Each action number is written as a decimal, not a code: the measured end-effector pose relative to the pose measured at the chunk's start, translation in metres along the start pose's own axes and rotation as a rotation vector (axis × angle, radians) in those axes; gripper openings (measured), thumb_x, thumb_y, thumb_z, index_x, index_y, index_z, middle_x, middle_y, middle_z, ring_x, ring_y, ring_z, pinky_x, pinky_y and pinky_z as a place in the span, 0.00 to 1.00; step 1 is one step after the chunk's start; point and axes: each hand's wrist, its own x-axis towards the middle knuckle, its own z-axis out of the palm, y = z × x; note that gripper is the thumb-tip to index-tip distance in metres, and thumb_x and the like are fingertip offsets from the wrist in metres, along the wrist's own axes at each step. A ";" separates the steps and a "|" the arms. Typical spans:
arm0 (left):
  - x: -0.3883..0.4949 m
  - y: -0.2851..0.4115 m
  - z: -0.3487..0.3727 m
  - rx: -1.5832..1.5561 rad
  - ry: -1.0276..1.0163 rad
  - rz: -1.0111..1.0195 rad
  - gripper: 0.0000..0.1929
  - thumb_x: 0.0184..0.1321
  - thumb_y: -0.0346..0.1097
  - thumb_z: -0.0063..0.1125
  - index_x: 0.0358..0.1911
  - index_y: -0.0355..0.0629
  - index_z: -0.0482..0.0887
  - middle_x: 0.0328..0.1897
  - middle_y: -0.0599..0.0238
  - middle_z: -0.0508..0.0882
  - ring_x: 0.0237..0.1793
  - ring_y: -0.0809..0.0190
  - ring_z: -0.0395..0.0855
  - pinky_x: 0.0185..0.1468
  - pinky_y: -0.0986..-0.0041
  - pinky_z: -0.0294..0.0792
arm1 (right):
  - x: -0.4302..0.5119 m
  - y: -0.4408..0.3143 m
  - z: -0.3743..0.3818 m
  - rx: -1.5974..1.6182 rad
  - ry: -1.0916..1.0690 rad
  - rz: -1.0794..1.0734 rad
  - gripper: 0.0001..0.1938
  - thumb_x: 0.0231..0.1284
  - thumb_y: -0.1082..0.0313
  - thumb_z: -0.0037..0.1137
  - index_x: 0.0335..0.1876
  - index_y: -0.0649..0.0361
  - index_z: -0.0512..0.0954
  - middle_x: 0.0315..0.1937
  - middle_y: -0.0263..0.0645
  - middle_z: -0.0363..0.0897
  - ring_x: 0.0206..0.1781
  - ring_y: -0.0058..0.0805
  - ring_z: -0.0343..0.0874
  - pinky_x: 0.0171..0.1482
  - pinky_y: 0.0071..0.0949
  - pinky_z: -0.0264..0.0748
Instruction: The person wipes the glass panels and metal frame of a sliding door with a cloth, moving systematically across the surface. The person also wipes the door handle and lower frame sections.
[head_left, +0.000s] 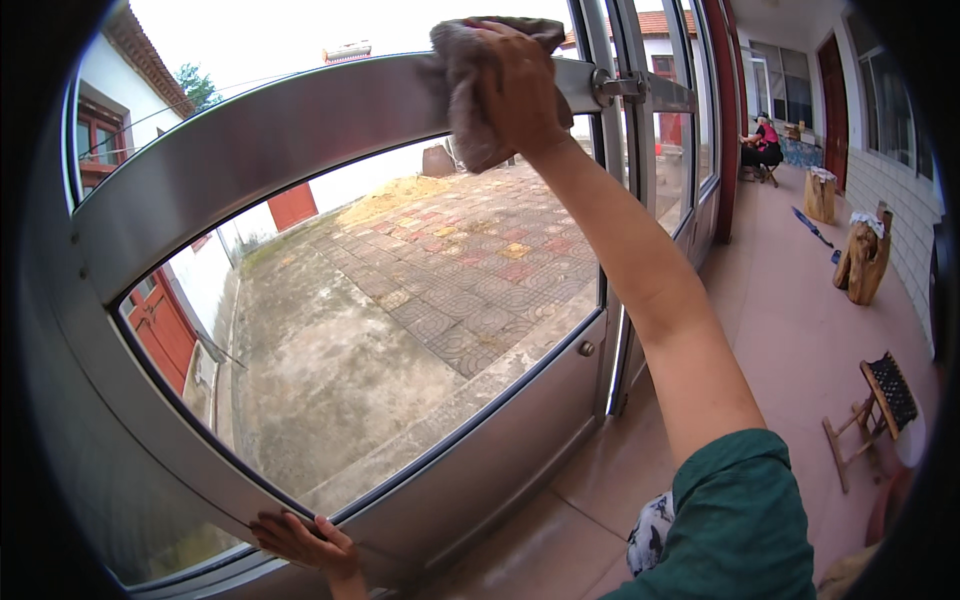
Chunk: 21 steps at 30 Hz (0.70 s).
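My right hand (521, 86) presses a grey-brown cloth (469, 97) against the wide metal crossbar (300, 112) of a glazed metal door, near its upper right end. The cloth bunches around the fingers and hangs below them. Lower left, my left hand (307, 544) rests on the door frame at the bottom corner of the glass pane (360, 322), fingers apart and holding nothing. Right of the cloth, a metal latch (619, 88) joins the door edge and the neighbouring frame. A round knob (586, 348) sits on the lower panel.
Along the tiled corridor (757, 315) at right stand a folding stool (874, 412) and two wooden stumps (866, 259). A blue object (812, 227) lies near them. Farther back a person (763, 142) sits on a stool. Behind the glass is a paved courtyard.
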 end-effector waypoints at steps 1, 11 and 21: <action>0.001 0.001 0.000 0.002 0.002 -0.004 0.29 0.69 0.40 0.42 0.73 0.45 0.55 0.77 0.38 0.52 0.75 0.28 0.45 0.73 0.37 0.34 | -0.011 0.021 -0.006 -0.064 -0.019 0.047 0.13 0.66 0.63 0.47 0.51 0.55 0.77 0.52 0.41 0.79 0.59 0.40 0.73 0.64 0.41 0.63; 0.005 -0.001 0.000 0.031 0.031 0.045 0.28 0.70 0.38 0.42 0.73 0.43 0.55 0.77 0.40 0.53 0.75 0.30 0.47 0.73 0.37 0.39 | -0.066 0.097 -0.036 -0.068 -0.035 0.108 0.23 0.63 0.62 0.42 0.61 0.65 0.72 0.58 0.50 0.75 0.65 0.49 0.70 0.71 0.45 0.57; 0.002 -0.001 0.001 0.041 0.036 0.032 0.29 0.69 0.38 0.43 0.73 0.44 0.55 0.77 0.39 0.53 0.75 0.29 0.47 0.72 0.36 0.39 | -0.126 0.059 -0.077 -0.091 -0.097 0.252 0.25 0.65 0.65 0.40 0.66 0.66 0.66 0.65 0.52 0.68 0.70 0.52 0.63 0.69 0.44 0.62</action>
